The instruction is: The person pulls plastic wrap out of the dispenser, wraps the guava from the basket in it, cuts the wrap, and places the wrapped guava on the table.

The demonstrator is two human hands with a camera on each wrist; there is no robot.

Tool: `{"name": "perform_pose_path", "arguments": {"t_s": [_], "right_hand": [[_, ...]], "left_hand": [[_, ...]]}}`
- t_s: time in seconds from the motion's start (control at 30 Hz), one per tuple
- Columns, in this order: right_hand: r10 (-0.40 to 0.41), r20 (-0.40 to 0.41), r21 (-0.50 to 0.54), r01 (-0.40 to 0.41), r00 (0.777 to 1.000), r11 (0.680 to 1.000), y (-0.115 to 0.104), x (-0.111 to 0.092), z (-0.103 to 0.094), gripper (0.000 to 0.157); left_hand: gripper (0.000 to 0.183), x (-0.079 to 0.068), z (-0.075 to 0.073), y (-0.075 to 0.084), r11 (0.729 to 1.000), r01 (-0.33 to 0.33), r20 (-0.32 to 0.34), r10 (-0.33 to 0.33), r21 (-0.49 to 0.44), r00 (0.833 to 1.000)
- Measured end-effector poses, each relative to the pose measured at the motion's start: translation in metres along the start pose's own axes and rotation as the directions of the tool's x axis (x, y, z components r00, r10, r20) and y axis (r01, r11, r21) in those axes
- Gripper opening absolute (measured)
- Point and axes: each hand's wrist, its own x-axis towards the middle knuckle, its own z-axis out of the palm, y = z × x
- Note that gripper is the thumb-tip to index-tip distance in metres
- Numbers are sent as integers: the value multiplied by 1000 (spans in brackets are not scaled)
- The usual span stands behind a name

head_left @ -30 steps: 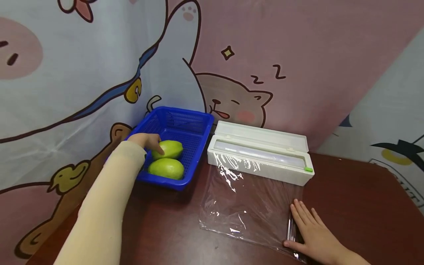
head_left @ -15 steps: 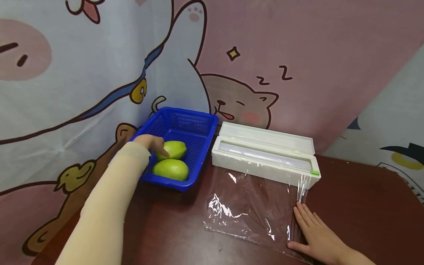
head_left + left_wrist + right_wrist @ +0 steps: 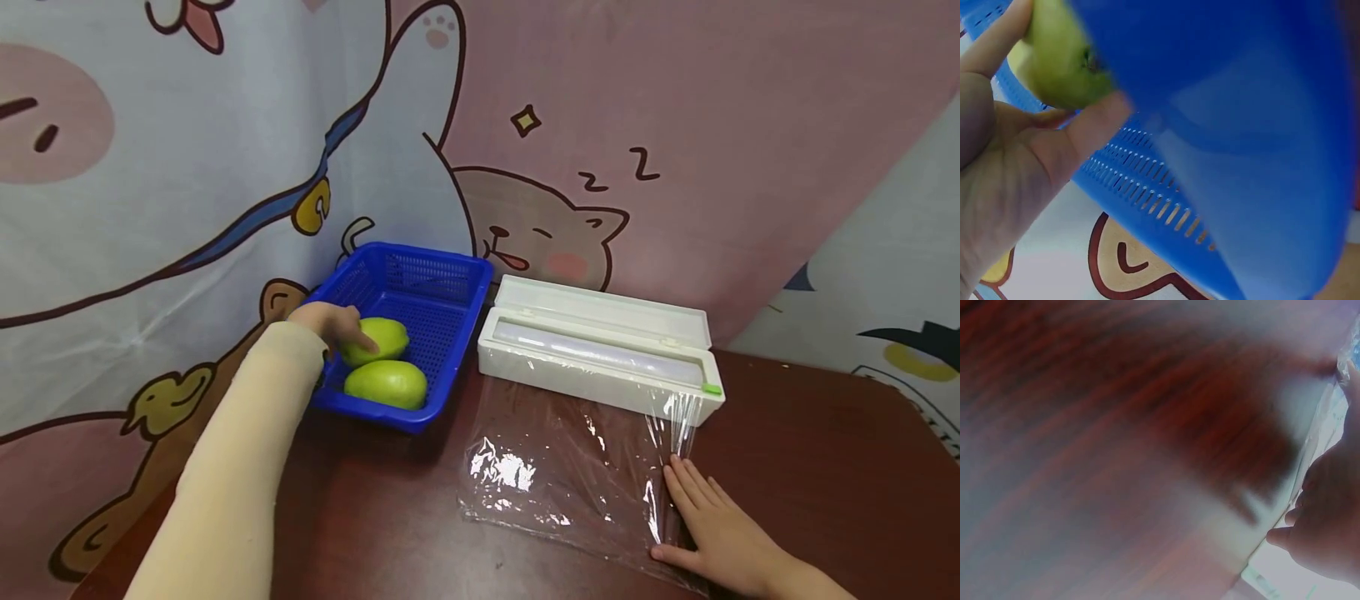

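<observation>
In the head view my left hand (image 3: 333,327) reaches into the blue basket (image 3: 459,342) and grips the farther of two oval yellow-green fruits (image 3: 386,337). The left wrist view shows my fingers and thumb around this fruit (image 3: 1063,59), its dark stem hollow facing the camera. Just in front of it lies the second yellow-green fruit (image 3: 386,384). My right hand (image 3: 716,527) lies with straight fingers on the right edge of a sheet of clear cling film (image 3: 562,467). The film runs out from a white dispenser box (image 3: 585,379) onto the table.
The dispenser's lid (image 3: 600,310) stands raised at the back, and a green slider (image 3: 712,389) sits at its right end. Its film roll (image 3: 600,350) shows inside. A cartoon-printed cloth (image 3: 712,125) hangs behind the dark red-brown table (image 3: 405,533).
Over the last half second, my left hand and the gripped fruit have shifted slightly left in the basket. The right hand stays on the film's edge, and the camera view has turned slightly.
</observation>
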Motion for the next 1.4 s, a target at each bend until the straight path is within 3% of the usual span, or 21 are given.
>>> {"name": "perform_pose_path", "arguments": {"t_s": [0.2, 0.37, 0.7, 0.9, 1.07, 1.4], "right_hand": [[6, 3, 6, -6, 1000, 1000, 0, 0, -1, 99], [-11, -13, 1, 11, 1000, 1000, 0, 1, -2, 100], [-6, -2, 8, 6, 1000, 1000, 0, 1, -3, 100], [22, 50, 30, -23, 999, 999, 0, 1, -6, 98], [19, 46, 27, -20, 999, 999, 2, 0, -8, 99], [52, 94, 66, -58, 994, 996, -2, 2, -12, 97]], "left_hand": [[74, -1, -6, -1, 998, -60, 6, 60, 3, 998], [74, 1, -8, 1, 992, -127, -79, 127, 3, 989], [77, 8, -12, 0, 962, -267, -271, 242, -58, 932], [73, 9, -13, 4, 938, -334, -284, 296, -92, 912], [75, 5, -14, 13, 909, -395, -298, 342, -136, 891], [75, -7, -14, 45, 846, -511, -345, 439, -152, 830]]}}
